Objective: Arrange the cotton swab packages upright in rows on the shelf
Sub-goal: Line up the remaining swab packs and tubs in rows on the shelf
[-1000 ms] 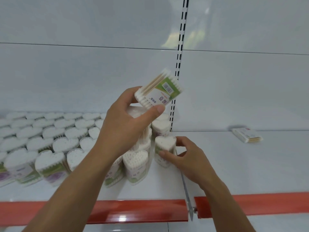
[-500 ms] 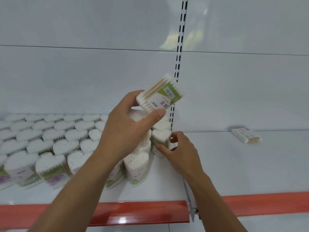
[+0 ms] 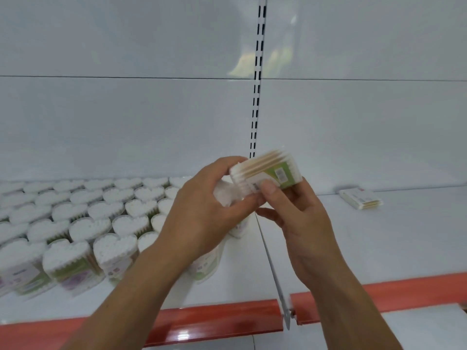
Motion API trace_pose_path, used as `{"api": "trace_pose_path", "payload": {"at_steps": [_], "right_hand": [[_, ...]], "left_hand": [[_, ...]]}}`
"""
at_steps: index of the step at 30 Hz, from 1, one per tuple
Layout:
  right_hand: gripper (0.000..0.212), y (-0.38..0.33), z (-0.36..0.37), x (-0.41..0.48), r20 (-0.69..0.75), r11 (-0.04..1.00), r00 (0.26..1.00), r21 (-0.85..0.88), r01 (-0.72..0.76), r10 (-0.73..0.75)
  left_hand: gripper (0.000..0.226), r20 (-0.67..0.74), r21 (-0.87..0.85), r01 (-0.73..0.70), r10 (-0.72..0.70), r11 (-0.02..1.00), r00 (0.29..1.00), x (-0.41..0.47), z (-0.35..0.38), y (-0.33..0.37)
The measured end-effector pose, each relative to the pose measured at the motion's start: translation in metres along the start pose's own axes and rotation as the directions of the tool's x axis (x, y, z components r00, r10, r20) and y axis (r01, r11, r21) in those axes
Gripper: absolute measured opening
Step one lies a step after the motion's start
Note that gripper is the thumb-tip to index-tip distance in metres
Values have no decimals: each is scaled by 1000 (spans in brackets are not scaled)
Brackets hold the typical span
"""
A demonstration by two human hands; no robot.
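- The white back wall is smooth, glossy panels, split by a slotted metal rail that runs straight up.
- The white shelf is flat and shiny. A glossy red strip lines its front edge, and a thin metal bracket marks the joint between its two halves.
- Heart-shaped packs of cotton swabs stand upright in close rows on the left half, white tips up. The front ones are blurred, and the left forearm hides the nearest ones on the right.
- The left hand pinches the held pack at its left end, thumb on the label side and fingers curled over the top.
- The right hand reaches up behind the pack's right end with fingers fairly straight. Its thumb sticks out below, apart from the pack.
- The pack is a flat rectangular one, held in the air above the joint, in front of the rail. Its long axis runs left to right, so it lies sideways, not upright. The wooden sticks run along that axis, cotton tips at both ends, green barcode label facing the camera.
- A second flat pack lies on its side at the back of the right half, well apart.
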State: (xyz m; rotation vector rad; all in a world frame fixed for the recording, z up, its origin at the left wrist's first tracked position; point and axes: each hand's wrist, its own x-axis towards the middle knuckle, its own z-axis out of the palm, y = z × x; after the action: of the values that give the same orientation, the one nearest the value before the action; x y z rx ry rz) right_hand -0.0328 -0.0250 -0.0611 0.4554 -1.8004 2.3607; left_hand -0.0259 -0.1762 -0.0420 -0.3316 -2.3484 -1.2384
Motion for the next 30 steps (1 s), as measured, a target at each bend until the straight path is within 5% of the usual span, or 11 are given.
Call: {"api": "trace_pose_path", "payload": {"at_steps": [6,10,12,15,20,30], "right_hand": [[43,-2,-15,-2,-47,1000,999,-18,25,-26],[44,3,-36,-6,-220,986,975,-164,-7,-30],[44,13,-44,-11,-229,889,973,-448,-91,-15],[47,33,-39,-19,-70,606,987,-782,-144,145],[53,52,-20,-17,-50,386,979,-914,-124,198],[61,67,-9,-1,-39,419,982,-901,-116,187]], "left_hand": [[60,56,-5,-36,36,999,998,-1,4,-4],[78,-31,-56,-6,5,998,1000,6,-7,-7],[67,-138,-139,19,-39,990,990,8,-11,-9],[51,-219,-234,42,-95,971,971,8,-8,-8],[44,-217,-251,56,-113,966,970,6,3,0],[23,-209,-238,105,-157,966,965,3,18,9]]}}
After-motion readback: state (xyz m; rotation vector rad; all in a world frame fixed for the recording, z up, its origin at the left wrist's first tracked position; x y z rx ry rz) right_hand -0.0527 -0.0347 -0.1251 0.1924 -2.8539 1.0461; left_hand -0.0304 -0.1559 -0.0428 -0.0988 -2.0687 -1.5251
